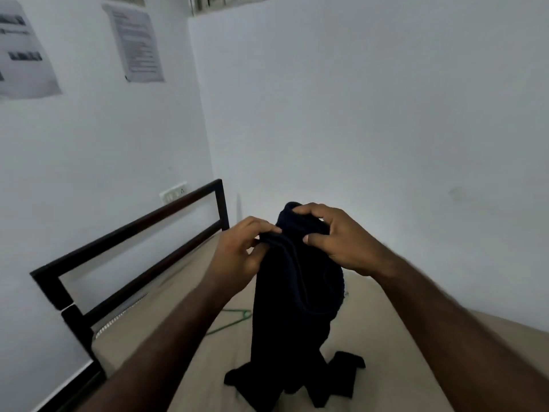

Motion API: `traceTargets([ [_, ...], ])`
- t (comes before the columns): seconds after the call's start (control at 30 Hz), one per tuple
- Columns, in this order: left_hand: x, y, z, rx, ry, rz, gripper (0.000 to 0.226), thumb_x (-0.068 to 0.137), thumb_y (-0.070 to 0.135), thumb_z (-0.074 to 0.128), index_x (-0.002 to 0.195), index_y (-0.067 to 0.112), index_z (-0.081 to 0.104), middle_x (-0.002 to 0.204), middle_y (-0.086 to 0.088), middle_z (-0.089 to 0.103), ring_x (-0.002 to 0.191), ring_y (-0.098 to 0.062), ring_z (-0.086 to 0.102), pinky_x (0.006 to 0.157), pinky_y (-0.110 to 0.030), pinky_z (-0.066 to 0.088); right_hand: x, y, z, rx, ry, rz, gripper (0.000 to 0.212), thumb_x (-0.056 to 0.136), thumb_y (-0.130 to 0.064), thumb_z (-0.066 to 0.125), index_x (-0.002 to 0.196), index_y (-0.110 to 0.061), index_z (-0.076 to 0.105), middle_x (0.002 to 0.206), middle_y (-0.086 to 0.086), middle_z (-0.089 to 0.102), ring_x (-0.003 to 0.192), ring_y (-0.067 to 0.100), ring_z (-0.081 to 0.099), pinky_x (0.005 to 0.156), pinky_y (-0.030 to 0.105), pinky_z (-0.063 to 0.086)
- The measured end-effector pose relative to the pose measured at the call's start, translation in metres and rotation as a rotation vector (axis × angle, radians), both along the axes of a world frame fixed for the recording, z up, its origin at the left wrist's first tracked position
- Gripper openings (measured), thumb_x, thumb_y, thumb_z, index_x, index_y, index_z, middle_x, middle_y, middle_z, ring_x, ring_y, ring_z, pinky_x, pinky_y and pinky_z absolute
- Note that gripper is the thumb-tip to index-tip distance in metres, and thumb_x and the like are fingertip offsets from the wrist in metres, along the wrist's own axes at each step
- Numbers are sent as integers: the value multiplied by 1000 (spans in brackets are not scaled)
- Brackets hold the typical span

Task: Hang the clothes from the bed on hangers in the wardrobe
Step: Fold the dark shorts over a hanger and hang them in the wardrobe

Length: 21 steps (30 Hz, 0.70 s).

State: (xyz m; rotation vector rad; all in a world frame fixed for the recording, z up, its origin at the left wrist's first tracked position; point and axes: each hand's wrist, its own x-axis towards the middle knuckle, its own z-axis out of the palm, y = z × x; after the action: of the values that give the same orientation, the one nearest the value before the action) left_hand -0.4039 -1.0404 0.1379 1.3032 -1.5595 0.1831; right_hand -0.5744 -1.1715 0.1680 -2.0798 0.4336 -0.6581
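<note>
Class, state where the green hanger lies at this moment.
In the head view the green hanger lies on the bed, just left of the dark garment, partly hidden behind the left forearm.

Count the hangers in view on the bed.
1. A green hanger lies on the mattress, left of the raised dark garment and partly behind it; the garment may hide others.

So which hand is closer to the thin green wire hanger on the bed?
Left. The left hand grips the dark knit garment just above the green hanger; the right hand grips it farther right.
</note>
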Motion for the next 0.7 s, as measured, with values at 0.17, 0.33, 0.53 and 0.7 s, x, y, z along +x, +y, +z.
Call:
traceTargets([
  [0.17, 1, 3, -12, 252, 313, -66, 25, 82, 1, 70, 100, 19, 69, 93, 3, 70, 77, -20, 70, 71, -29, 58, 0, 14, -8, -124, 89, 12, 53, 88, 4, 58, 131, -26, 60, 130, -13, 62, 120, 0, 56, 105, 22, 42],
  [0.33, 9, 7, -14, 261, 196, -22, 19, 77, 17, 71, 96, 20, 70, 110, 6, 65, 104, -10, 62, 84, -21, 51, -2, 22, -6, -218, 215, 28, 53, 92, -3, 60, 137, -30, 55, 137, -12, 58, 124, 2, 53, 107, 24, 42],
  [0.53, 8, 10, -17, 386, 492, -215, 17, 87, -4, 64, 102, 0, 60, 99, -6, 70, 99, -21, 67, 88, -32, 53, -2, 31, 1, -260, 297, 70, 54, 93, -3, 57, 141, -28, 51, 141, -9, 54, 128, 5, 50, 105, 18, 40],
  [0.7, 4, 9, -15, 326, 554, -190, 14, 89, -5, 61, 98, 5, 58, 92, -4, 70, 92, -22, 67, 82, -32, 55, -6, 37, 0, -218, 187, 101, 39, 96, -11, 54, 128, -34, 47, 122, -16, 60, 78, 0, 64, 68, 21, 51],
])
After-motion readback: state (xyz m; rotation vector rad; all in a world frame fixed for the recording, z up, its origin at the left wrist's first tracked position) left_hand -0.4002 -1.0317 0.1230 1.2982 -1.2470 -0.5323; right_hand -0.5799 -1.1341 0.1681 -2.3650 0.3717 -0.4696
